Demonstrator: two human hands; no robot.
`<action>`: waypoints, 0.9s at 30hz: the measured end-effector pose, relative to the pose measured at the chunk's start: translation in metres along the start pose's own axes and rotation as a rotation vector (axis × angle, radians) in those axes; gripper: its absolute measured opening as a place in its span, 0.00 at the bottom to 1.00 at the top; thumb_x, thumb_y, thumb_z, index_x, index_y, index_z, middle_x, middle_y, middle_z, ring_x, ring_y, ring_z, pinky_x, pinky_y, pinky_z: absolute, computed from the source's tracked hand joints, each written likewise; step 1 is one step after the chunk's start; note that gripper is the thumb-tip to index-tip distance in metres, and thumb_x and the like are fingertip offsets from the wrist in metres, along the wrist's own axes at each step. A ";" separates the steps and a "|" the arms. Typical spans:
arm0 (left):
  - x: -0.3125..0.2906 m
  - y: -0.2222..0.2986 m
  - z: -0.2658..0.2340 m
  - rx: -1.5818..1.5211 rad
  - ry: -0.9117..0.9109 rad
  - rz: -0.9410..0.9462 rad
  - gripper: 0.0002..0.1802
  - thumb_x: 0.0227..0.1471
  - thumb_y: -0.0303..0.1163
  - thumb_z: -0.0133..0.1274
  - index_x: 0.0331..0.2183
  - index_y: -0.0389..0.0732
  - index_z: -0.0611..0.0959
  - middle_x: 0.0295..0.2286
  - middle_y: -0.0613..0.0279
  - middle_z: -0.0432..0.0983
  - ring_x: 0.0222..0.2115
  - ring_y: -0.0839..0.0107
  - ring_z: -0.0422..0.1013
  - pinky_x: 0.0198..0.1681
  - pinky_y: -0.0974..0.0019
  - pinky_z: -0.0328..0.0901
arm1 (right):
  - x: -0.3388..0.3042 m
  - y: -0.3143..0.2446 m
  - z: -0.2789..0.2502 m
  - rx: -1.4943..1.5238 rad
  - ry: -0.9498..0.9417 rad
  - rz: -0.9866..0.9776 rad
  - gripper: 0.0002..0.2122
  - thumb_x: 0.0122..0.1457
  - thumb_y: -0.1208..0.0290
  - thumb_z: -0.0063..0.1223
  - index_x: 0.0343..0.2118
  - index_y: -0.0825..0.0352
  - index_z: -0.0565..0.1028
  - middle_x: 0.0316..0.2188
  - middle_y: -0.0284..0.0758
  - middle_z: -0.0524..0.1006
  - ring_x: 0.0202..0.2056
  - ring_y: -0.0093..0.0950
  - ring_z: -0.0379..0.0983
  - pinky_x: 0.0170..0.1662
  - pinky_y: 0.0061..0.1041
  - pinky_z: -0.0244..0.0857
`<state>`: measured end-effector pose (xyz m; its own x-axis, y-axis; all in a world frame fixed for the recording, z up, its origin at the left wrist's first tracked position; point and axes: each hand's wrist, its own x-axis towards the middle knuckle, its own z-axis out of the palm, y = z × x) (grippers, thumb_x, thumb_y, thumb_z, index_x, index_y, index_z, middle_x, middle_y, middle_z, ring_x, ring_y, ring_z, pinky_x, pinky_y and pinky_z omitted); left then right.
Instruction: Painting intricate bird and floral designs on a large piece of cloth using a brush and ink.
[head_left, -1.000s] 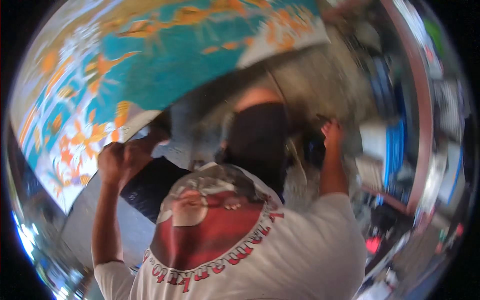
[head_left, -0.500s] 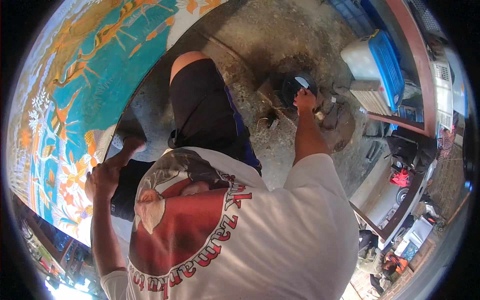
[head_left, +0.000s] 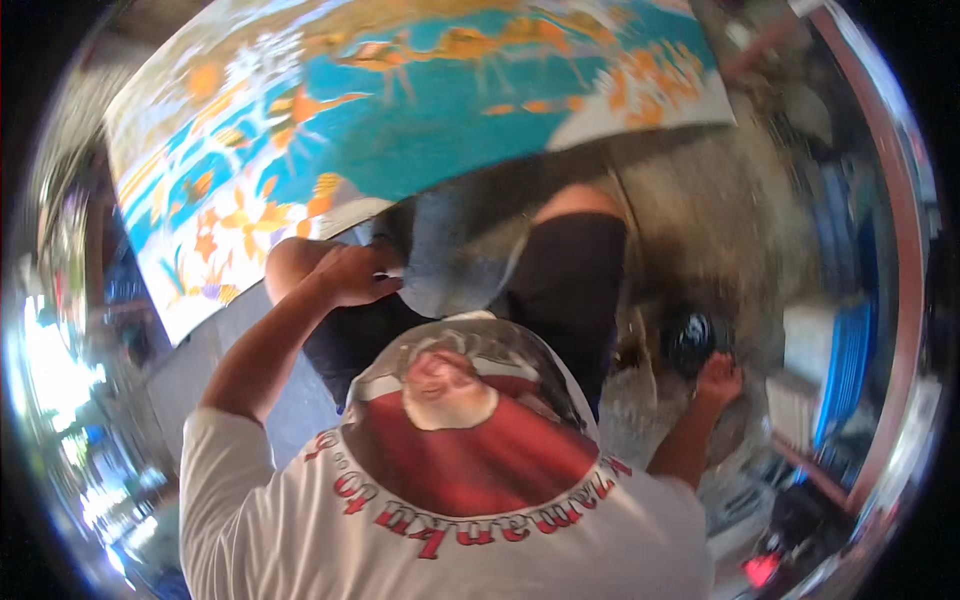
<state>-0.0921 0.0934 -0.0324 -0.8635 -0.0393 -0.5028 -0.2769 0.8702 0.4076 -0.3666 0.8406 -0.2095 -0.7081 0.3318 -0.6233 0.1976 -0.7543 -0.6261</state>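
Note:
My right hand [head_left: 719, 378] is beside a round black pan [head_left: 694, 342] on the floor, at its near right side. Its fingers look curled together, but motion blurs them and I cannot make out what they hold. My left hand [head_left: 356, 275] lies over my left knee, fingers loosely stretched and apart, with nothing seen in it. In front of my knees spreads a large painted cloth [head_left: 430, 130], teal with orange and white flowers and long-legged animal figures. Its near edge passes close to my left hand.
A pale box with a blue lid [head_left: 843, 370] stands on the right, past the pan. A reddish-brown beam [head_left: 905, 240] runs along the far right. A small bright red item [head_left: 761, 570] lies at the lower right. Stained concrete floor [head_left: 690, 200] surrounds the pan.
My view has turned left, bringing the cloth to the middle and the pan lower right. My right hand has moved from over the pan to its side. My left hand stays by my knee.

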 end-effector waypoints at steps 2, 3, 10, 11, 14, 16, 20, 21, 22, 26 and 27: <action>0.018 -0.014 0.001 -0.020 -0.114 -0.039 0.25 0.58 0.54 0.54 0.38 0.41 0.85 0.38 0.47 0.82 0.40 0.47 0.78 0.45 0.50 0.71 | -0.028 0.006 0.050 0.117 -0.322 0.136 0.18 0.68 0.60 0.44 0.32 0.71 0.77 0.25 0.40 0.80 0.27 0.35 0.76 0.38 0.36 0.76; 0.035 -0.015 -0.002 -0.029 -0.207 -0.048 0.24 0.59 0.53 0.54 0.40 0.40 0.86 0.37 0.46 0.82 0.40 0.47 0.77 0.45 0.51 0.70 | -0.039 0.007 0.079 0.102 -0.349 0.138 0.18 0.68 0.60 0.44 0.32 0.71 0.77 0.25 0.40 0.80 0.27 0.35 0.76 0.38 0.36 0.76; 0.119 -0.056 0.002 -0.110 -0.297 0.082 0.34 0.60 0.61 0.50 0.36 0.34 0.87 0.38 0.40 0.81 0.42 0.42 0.76 0.47 0.46 0.68 | -0.164 0.139 0.364 0.004 -1.008 0.317 0.15 0.68 0.65 0.49 0.50 0.71 0.76 0.32 0.34 0.73 0.33 0.27 0.68 0.38 0.27 0.66; 0.130 -0.048 -0.004 -0.150 -0.333 0.054 0.36 0.59 0.63 0.48 0.37 0.34 0.87 0.39 0.39 0.82 0.43 0.42 0.76 0.48 0.46 0.68 | -0.180 0.163 0.398 -0.037 -1.040 0.341 0.14 0.68 0.66 0.50 0.50 0.70 0.76 0.32 0.34 0.73 0.32 0.26 0.67 0.38 0.27 0.64; 0.147 -0.043 -0.009 -0.180 -0.436 0.037 0.40 0.58 0.65 0.47 0.38 0.33 0.87 0.40 0.38 0.82 0.44 0.43 0.76 0.49 0.45 0.67 | -0.222 0.258 0.485 -0.139 -1.095 0.430 0.14 0.68 0.65 0.50 0.50 0.69 0.76 0.32 0.33 0.74 0.31 0.24 0.66 0.37 0.25 0.62; 0.150 -0.045 -0.013 -0.175 -0.507 0.056 0.41 0.58 0.66 0.46 0.39 0.32 0.87 0.40 0.37 0.82 0.45 0.43 0.76 0.49 0.46 0.68 | -0.238 0.328 0.531 -0.275 -1.107 0.454 0.15 0.67 0.63 0.53 0.49 0.68 0.77 0.32 0.33 0.76 0.31 0.24 0.68 0.37 0.27 0.64; 0.144 -0.049 -0.046 -0.293 -0.442 0.179 0.41 0.57 0.65 0.47 0.36 0.30 0.87 0.38 0.35 0.81 0.43 0.42 0.77 0.48 0.46 0.68 | -0.275 0.466 0.595 -0.490 -1.249 0.395 0.13 0.67 0.65 0.55 0.47 0.69 0.77 0.32 0.36 0.81 0.28 0.27 0.76 0.34 0.33 0.76; 0.141 -0.052 -0.051 -0.307 -0.419 0.180 0.41 0.57 0.65 0.48 0.36 0.30 0.87 0.37 0.35 0.81 0.42 0.42 0.77 0.48 0.47 0.69 | -0.284 0.497 0.606 -0.563 -1.258 0.336 0.12 0.67 0.67 0.54 0.47 0.69 0.77 0.32 0.37 0.81 0.26 0.27 0.77 0.32 0.32 0.77; 0.139 -0.056 -0.050 -0.319 -0.415 0.182 0.41 0.57 0.65 0.48 0.36 0.30 0.87 0.37 0.35 0.81 0.42 0.42 0.77 0.48 0.47 0.69 | -0.292 0.526 0.614 -0.636 -1.265 0.280 0.11 0.67 0.68 0.53 0.47 0.70 0.77 0.32 0.38 0.81 0.25 0.27 0.77 0.30 0.31 0.78; 0.134 -0.060 -0.040 -0.360 -0.355 0.160 0.40 0.55 0.64 0.51 0.38 0.30 0.86 0.37 0.37 0.81 0.42 0.42 0.77 0.47 0.47 0.69 | -0.301 0.613 0.635 -0.780 -1.262 0.203 0.11 0.67 0.69 0.52 0.47 0.71 0.77 0.33 0.39 0.81 0.23 0.25 0.76 0.28 0.29 0.78; 0.133 -0.063 -0.038 -0.370 -0.368 0.131 0.40 0.54 0.64 0.52 0.40 0.30 0.86 0.38 0.37 0.81 0.43 0.42 0.77 0.47 0.48 0.69 | -0.305 0.630 0.635 -0.834 -1.265 0.152 0.11 0.68 0.69 0.52 0.46 0.71 0.77 0.33 0.40 0.82 0.23 0.25 0.76 0.28 0.29 0.78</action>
<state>-0.2053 0.0147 -0.0954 -0.7143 0.2909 -0.6365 -0.3638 0.6225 0.6929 -0.4569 -0.0952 -0.1160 -0.6582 -0.7316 -0.1772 0.3278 -0.0666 -0.9424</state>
